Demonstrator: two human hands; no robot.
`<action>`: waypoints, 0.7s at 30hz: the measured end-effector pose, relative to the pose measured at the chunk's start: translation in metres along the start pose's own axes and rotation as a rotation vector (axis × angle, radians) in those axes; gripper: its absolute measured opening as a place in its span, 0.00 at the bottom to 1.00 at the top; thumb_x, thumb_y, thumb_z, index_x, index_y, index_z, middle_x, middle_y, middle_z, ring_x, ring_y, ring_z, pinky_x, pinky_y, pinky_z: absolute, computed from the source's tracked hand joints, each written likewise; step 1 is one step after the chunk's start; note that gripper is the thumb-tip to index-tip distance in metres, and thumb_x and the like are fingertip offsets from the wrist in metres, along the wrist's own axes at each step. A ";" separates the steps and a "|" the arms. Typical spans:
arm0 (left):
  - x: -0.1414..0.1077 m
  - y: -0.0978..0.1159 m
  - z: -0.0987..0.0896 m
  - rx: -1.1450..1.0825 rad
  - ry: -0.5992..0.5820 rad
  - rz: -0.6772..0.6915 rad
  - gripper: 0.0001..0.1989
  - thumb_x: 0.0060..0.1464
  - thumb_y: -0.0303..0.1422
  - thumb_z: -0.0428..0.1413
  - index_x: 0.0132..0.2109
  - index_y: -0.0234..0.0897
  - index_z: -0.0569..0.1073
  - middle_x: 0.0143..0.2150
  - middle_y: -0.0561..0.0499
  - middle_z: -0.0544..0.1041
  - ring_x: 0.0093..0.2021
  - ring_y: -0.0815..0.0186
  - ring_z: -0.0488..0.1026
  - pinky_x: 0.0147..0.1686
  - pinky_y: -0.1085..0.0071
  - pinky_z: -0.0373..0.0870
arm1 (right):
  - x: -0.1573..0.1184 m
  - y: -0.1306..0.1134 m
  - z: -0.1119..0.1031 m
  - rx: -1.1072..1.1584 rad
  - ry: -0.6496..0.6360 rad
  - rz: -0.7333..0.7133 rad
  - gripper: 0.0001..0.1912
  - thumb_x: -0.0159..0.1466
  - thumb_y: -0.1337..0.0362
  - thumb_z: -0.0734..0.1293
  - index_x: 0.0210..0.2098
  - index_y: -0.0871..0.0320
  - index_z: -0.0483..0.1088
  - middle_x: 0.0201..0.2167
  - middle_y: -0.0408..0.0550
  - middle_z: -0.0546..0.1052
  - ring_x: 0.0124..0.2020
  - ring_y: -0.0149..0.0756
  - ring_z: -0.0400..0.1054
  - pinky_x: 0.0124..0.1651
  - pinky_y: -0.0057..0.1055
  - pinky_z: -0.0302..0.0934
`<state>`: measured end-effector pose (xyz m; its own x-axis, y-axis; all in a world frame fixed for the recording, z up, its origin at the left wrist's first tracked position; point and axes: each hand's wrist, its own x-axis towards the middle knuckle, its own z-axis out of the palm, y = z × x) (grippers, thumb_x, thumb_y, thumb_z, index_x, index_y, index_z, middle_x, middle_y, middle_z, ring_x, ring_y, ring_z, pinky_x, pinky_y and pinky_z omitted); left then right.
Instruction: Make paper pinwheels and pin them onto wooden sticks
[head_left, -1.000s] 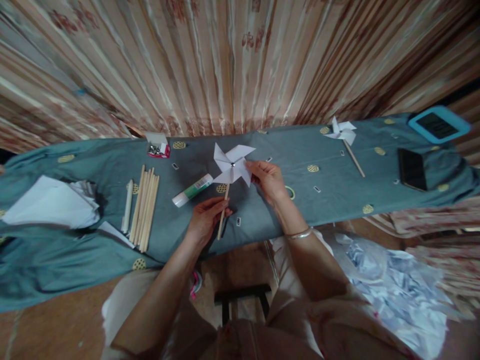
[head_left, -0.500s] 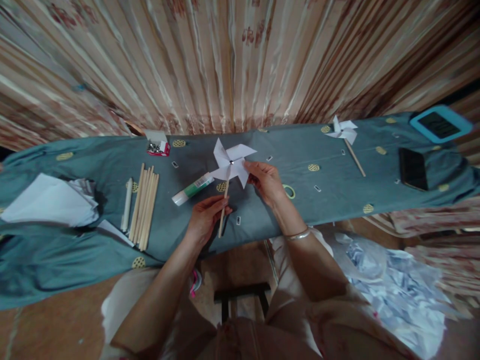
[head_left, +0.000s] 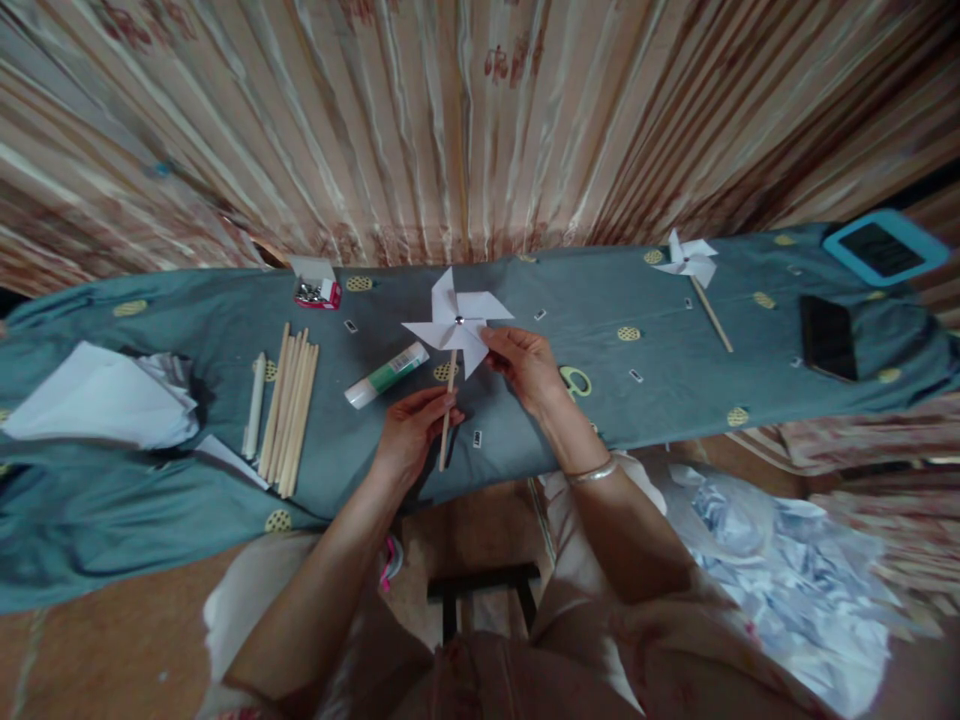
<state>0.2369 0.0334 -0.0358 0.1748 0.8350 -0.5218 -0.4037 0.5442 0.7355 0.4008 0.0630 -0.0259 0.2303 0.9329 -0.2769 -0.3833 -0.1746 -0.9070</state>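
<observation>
A white paper pinwheel (head_left: 471, 306) with a shiny pin at its centre is fixed to the top of a thin wooden stick (head_left: 445, 436). My left hand (head_left: 411, 428) pinches that stick below the blades. At the pinwheel's right side, the fingertips of my right hand (head_left: 525, 365) are closed on the edge of a blade. A glue stick (head_left: 387, 375) with a green label lies left of the pinwheel. Close to my right wrist are green-handled scissors (head_left: 576, 382), partly hidden behind it.
Wooden sticks (head_left: 289, 415), a whitish tube (head_left: 255, 405), a box of metal pins (head_left: 316, 290) and stacked white paper (head_left: 97, 395) lie leftward. Rightward are another pinwheel (head_left: 690, 262), a phone (head_left: 827, 337) and a blue-framed tablet (head_left: 885, 247). A plastic bag of paper (head_left: 795, 570) sits below.
The pinwheel's blades have turned slightly, with my right fingers still at a blade. My right hand has shifted a little left, showing more of the scissors. My left hand still holds the stick.
</observation>
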 end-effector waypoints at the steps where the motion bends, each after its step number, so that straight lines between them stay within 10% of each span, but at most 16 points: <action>1: 0.000 0.000 0.000 -0.002 -0.001 0.002 0.19 0.30 0.33 0.74 0.32 0.29 0.80 0.25 0.51 0.78 0.24 0.71 0.75 0.32 0.74 0.76 | 0.000 0.000 0.000 -0.005 -0.003 0.001 0.22 0.39 0.48 0.80 0.19 0.57 0.73 0.17 0.37 0.70 0.20 0.23 0.59 0.23 0.24 0.54; 21: -0.001 0.001 0.000 -0.008 -0.003 -0.003 0.19 0.28 0.33 0.74 0.31 0.31 0.80 0.24 0.52 0.78 0.24 0.72 0.75 0.31 0.75 0.76 | -0.004 0.000 0.004 0.014 -0.029 0.040 0.22 0.37 0.49 0.81 0.19 0.57 0.72 0.16 0.36 0.69 0.19 0.22 0.60 0.23 0.23 0.54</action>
<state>0.2366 0.0333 -0.0347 0.1789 0.8335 -0.5228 -0.4100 0.5462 0.7304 0.3962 0.0607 -0.0233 0.1889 0.9339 -0.3036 -0.4043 -0.2078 -0.8907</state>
